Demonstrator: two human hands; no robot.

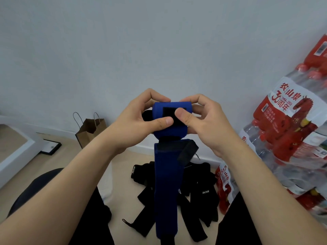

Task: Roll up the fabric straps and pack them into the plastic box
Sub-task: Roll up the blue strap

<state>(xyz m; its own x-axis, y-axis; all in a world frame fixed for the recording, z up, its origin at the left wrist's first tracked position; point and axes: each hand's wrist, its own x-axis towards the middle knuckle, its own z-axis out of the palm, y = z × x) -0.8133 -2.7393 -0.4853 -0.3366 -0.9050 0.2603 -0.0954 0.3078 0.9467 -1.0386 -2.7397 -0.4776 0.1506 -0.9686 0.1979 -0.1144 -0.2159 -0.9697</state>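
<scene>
The blue strap is partly rolled at its top; its tail hangs straight down above the black straps, lying in a heap.

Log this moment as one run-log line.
step: roll blue strap | left hand: pinches roll | right hand: pinches roll | tail: hangs unrolled | black straps: loose on floor

Light: you have soft, even, cool light, rather dim; the wall reads grey-blue.
Shadows: faint and soft-edged.
Focus: your blue strap is sharp.
Blur: bottle packs at your right edge are smeared.
Distortion: wide-angle bending — those packs lean at the frame edge.
Dark detail: black straps lose their folds.
</scene>
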